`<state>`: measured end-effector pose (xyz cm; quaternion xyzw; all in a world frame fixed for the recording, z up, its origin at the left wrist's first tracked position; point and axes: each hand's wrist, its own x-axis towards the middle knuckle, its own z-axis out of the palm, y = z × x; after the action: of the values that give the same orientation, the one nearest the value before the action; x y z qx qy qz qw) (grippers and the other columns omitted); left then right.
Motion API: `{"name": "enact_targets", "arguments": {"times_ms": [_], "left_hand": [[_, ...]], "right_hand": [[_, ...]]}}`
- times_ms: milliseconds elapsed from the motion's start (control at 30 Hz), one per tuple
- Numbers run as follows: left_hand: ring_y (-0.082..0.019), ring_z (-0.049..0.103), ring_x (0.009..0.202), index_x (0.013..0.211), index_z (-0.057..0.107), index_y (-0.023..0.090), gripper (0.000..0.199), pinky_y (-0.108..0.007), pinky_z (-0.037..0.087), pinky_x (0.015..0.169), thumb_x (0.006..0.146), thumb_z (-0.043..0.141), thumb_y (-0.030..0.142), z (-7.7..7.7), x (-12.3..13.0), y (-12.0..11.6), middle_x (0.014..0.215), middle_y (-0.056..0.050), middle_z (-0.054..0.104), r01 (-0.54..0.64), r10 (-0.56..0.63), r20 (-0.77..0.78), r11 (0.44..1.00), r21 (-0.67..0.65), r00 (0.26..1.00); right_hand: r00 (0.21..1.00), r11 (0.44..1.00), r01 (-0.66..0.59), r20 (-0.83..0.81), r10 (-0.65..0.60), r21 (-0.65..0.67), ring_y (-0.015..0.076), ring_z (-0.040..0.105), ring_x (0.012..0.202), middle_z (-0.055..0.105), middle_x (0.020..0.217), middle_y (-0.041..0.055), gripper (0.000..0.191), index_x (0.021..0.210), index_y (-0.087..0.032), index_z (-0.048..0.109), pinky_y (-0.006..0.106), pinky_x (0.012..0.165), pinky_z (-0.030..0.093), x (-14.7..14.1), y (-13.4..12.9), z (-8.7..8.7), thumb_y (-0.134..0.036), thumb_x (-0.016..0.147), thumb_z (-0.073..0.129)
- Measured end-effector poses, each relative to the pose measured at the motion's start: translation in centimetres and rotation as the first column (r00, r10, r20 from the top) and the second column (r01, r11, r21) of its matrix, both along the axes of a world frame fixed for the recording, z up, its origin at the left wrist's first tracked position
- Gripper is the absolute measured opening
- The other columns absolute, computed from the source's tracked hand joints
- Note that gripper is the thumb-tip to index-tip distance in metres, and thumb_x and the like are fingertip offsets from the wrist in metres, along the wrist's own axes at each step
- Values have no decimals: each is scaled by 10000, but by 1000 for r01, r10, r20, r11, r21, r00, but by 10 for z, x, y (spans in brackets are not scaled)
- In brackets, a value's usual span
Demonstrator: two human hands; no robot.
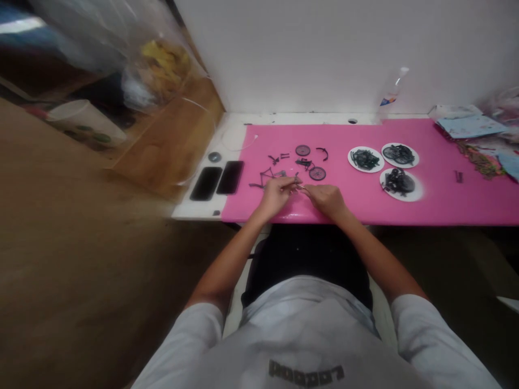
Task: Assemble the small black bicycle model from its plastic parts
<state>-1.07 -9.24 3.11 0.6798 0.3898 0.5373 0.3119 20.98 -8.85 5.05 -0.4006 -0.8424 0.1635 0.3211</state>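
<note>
Over the front part of the pink mat, my two hands meet with fingertips close together. My left hand point(279, 194) is closed in a pinch on a small dark model-bicycle part point(297, 179), mostly covered by the fingers. My right hand point(327, 200) is closed around a thin metal shaft point(301, 187), whose tip points at that part; its handle end is hidden in the palm. Just beyond lie a dark bicycle frame point(265, 175), a loose wheel point(302, 150), another wheel point(317, 173) beside a dark part point(303, 162), and a curved black piece point(323, 153).
On the pink mat point(365, 205), three white plates hold dark small parts; one plate rim point(349, 160) is nearest. Two phones point(230, 178) lie at the left table edge. A clear bottle point(395, 89) stands by the white wall. Packets point(472, 127) are piled at right.
</note>
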Motion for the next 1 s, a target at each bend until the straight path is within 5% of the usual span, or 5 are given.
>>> {"name": "enact_targets", "arguments": {"times_ms": [167,467,600,767,1000], "left_hand": [[-162,791,716,1052,832,165,283,-275,646,705,924,595,78,-8,2,-1,892,-65,836,-47,50,-54,998,51,997],[-152,804,774,1111,837,168,443,-273,647,775,868,533,-42,2,3,-7,974,-72,854,-69,97,-182,986,151,978],[-158,821,804,1178,828,176,414,-279,669,774,926,552,-1,6,2,-7,1000,-72,855,-65,72,-117,996,62,991],[-158,813,793,1217,828,168,318,-275,680,779,1004,604,91,6,0,-4,973,-81,850,-63,65,-55,997,48,996],[-156,814,774,1122,843,160,340,-271,689,759,946,579,37,-6,3,-3,920,-67,846,-93,99,-65,992,89,993]], "right_hand": [[971,966,-39,-240,-24,-254,177,538,598,623,659,31,503,850,-230,664,292,601,341,-11,-12,4,-678,1057,569],[674,375,-540,-654,-344,-753,89,253,405,295,492,-131,347,853,-238,559,222,428,245,-22,-19,9,-530,1005,669],[715,482,-465,-636,-290,-743,100,289,413,302,515,-118,392,815,-252,532,234,424,256,-23,-17,12,-578,998,650],[935,942,-104,-354,-17,-319,204,656,743,717,810,57,376,969,-229,698,296,676,494,-14,-17,15,-556,1092,562],[999,997,-10,-49,6,-79,230,687,799,778,924,124,423,987,-203,739,310,679,434,-5,-9,2,-539,1124,521]]}}
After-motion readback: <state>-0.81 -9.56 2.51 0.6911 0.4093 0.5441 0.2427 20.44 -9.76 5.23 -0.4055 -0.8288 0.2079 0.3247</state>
